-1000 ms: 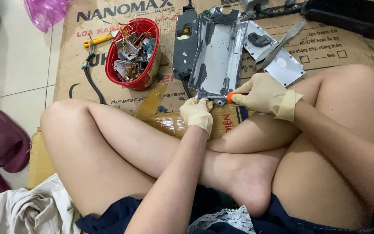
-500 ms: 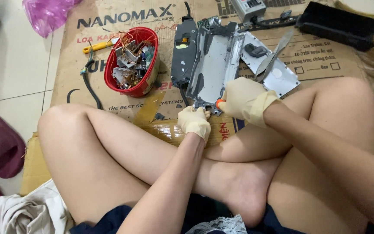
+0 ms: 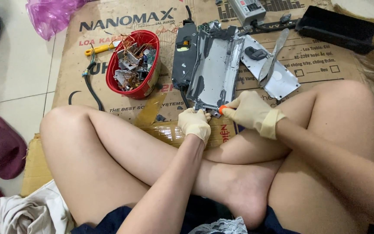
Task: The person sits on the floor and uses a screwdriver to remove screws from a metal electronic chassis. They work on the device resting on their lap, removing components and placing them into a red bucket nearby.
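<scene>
A: Right hand (image 3: 252,113), cream rubber glove, is clenched round an orange-handled tool (image 3: 223,109). Only the handle stub shows, probably a screwdriver; the tip is hidden at the near corner of the bent grey sheet-metal chassis (image 3: 215,71).

B: Left?

A: Left hand (image 3: 194,123), same glove, fingers curled down on that near edge beside the tool. Looks like it's pinning the chassis so it doesn't slide under the tool. Can't tell if it actually grips anything small.

B: Where's the chassis sitting?

A: Flat on a brown printed cardboard sheet (image 3: 87,47) laid over the tiled floor, just ahead of the crossed legs. Near end is pulled in close, within easy reach.

B: What's around it?

A: Touching its left side is a long black plastic housing with a yellow label (image 3: 185,54). Further left, a red plastic bowl (image 3: 148,84) full of copper wire and small metal scrap, apparently a bin for stripped parts. Beyond it, a yellow-handled tool (image 3: 98,48) and a dark cable (image 3: 89,84).

B: Right side?

A: A flat grey metal cover plate (image 3: 282,82) with a steel knife (image 3: 271,63) lying across it. A black plastic tray (image 3: 338,28) is at far right, well apart, and a small grey box (image 3: 248,8) sits at the top edge.
</scene>
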